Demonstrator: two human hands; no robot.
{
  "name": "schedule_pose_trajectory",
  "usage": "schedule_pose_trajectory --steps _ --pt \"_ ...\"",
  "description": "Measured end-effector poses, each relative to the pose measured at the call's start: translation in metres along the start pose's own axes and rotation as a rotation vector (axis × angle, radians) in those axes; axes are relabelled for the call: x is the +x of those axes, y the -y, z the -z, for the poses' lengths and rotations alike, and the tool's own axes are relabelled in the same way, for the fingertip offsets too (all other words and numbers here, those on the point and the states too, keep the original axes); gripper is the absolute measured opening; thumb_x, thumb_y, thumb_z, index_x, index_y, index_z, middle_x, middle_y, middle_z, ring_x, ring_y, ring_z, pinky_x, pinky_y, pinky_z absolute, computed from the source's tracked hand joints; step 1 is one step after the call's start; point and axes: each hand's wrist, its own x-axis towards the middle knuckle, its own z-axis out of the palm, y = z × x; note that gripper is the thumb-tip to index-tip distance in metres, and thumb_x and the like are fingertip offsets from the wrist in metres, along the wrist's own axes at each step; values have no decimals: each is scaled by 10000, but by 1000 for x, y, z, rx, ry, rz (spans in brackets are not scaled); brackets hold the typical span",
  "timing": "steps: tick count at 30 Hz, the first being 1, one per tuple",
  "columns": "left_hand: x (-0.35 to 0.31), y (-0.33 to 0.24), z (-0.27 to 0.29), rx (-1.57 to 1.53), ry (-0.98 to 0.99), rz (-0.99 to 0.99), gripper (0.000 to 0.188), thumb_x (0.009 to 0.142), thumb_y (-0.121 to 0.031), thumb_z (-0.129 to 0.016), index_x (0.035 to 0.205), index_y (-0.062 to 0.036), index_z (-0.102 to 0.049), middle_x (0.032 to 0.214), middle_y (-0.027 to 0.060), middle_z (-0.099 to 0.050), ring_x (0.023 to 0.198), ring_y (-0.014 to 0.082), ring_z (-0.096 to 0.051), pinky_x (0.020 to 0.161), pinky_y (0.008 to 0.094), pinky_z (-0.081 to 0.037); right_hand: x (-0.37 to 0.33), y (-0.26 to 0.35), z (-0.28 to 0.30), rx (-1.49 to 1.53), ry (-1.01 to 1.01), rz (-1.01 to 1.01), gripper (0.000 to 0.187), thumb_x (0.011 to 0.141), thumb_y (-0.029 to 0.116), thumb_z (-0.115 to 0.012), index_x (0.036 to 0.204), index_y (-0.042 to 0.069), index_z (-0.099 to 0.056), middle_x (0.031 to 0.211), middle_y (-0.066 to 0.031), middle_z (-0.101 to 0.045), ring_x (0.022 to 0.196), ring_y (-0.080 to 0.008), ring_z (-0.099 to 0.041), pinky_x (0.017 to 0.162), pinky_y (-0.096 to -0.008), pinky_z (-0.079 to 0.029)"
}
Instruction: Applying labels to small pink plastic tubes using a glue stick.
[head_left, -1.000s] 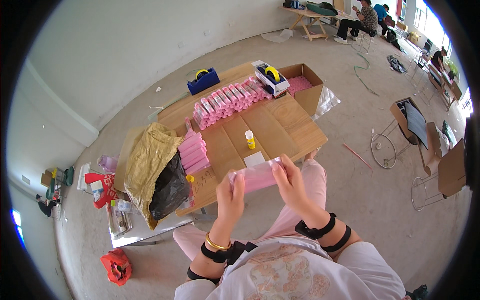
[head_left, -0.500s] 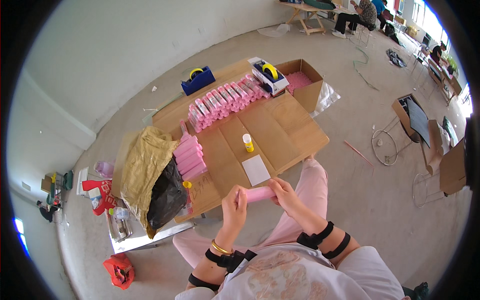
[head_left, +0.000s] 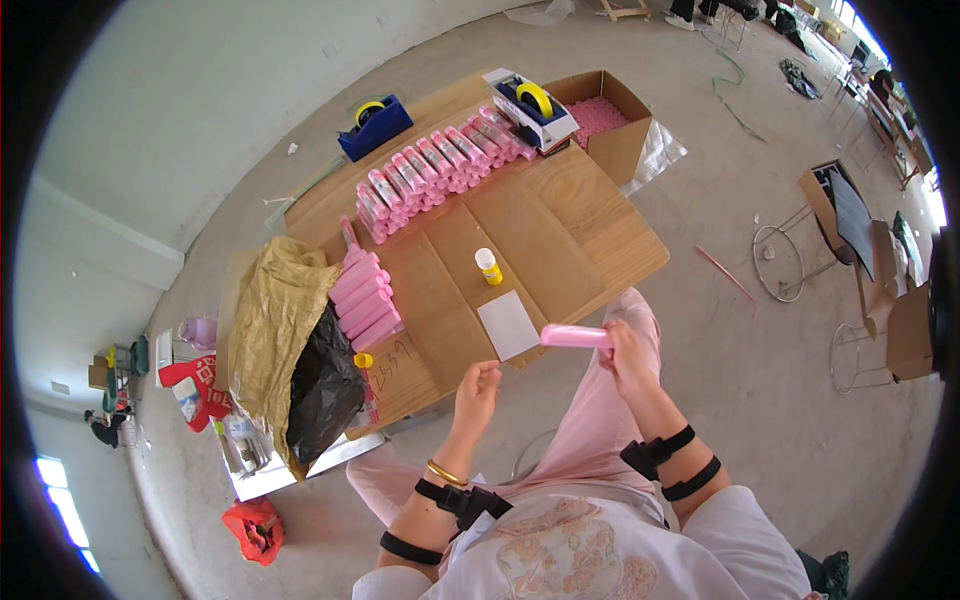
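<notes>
My right hand (head_left: 630, 352) grips a glossy pink roll (head_left: 572, 336) by one end; it points left over my right thigh. My left hand (head_left: 477, 392) is apart from it near the table's front edge, fingers curled in. Whatever those fingers may hold is hidden. Just beyond my hands, a white paper square (head_left: 508, 325) lies on the flat brown cardboard (head_left: 455, 255). A glue stick (head_left: 488, 266), yellow with a white top, stands behind the paper. Plain pink rolls (head_left: 365, 300) are piled left of the cardboard.
Stacked pink rolls with printed labels (head_left: 440, 165) line the table's back, between a blue tape dispenser (head_left: 375, 128) and another dispenser (head_left: 535, 105) on a box. Behind stands an open carton (head_left: 622, 128). Gold and black bags (head_left: 285, 320) and a yellow cap (head_left: 362, 360) are at left.
My left hand has come off the pink roll. My right hand has carried the roll up and to the right. The view has shifted slightly.
</notes>
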Motion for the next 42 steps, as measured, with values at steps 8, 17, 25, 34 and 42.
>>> schedule_pose_trajectory --steps 8,17,25,34,42 --pt "22 23 6 -171 75 334 352 874 -237 -590 1145 -15 -559 1026 52 -619 849 116 -567 719 271 -453 31 15 4 209 32 34 182 926 220 -386 827 89 -464 513 33 -349 396 -69 -286 392 -232 -238" --pt "41 9 7 -511 108 589 277 871 -239 -599 1101 -84 -589 1002 20 -620 858 123 -558 751 293 -426 71 4 -30 152 83 44 193 930 222 -397 778 114 -442 522 35 -357 428 -67 -325 423 -230 -279" --pt "44 -2 4 -473 68 603 236 858 -234 -612 1044 -90 -593 959 11 -617 850 131 -560 730 309 -436 90 -14 -57 106 186 58 202 935 215 -403 794 86 -470 600 26 -429 521 -64 -409 474 -209 -318" --pt "64 -11 -10 -236 39 452 202 868 -244 -607 970 -71 -580 971 46 -622 835 123 -594 680 270 -467 87 -14 -64 20 229 -46 207 947 223 -398 857 65 -497 720 -1 -474 634 -69 -459 546 -218 -399" --pt "72 -22 -26 -403 -34 266 239 870 -126 -557 1080 -18 -517 1031 76 -587 841 172 -623 689 286 -547 65 -9 -70 -200 285 71 227 964 236 -406 859 56 -494 771 -4 -468 671 -89 -452 616 -233 -396"
